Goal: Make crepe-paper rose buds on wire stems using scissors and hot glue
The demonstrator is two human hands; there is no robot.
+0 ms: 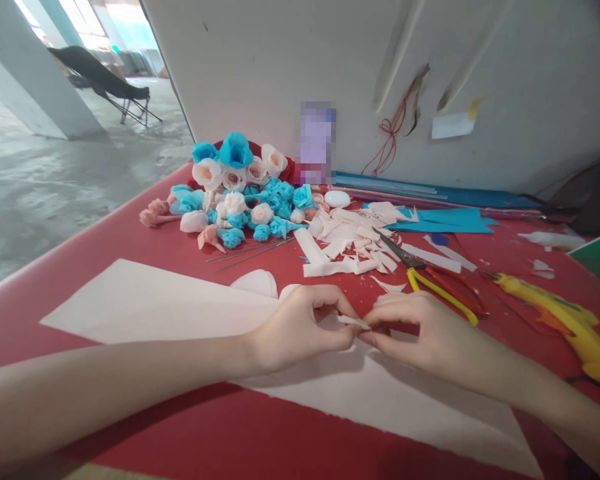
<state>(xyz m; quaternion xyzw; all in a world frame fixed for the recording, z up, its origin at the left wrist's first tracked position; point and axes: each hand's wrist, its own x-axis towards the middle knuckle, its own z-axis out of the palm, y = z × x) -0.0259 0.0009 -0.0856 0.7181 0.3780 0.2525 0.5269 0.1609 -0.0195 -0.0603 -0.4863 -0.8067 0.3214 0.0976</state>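
Between my two hands is a small piece of pale pink crepe paper [351, 322], narrow and partly hidden by the fingers. My left hand [305, 327] pinches it from one side with thumb and forefinger. From the other side my right hand [413, 327] grips its end, fingertips pressed together. Under both hands lies a long pale sheet of paper [155, 300], set slantwise across the red table [190, 433]. Rounded paper petals [255, 283] rest just beyond my left hand.
Blue, white and pink paper flowers [253, 200] are heaped at the back left. Paper scraps [343, 240] lie behind my hands, near yellow-handled pliers or scissors [420, 270]. A yellow glue gun [560, 313] lies right. Thin wires [250, 253] and blue paper [445, 220] lie farther back.
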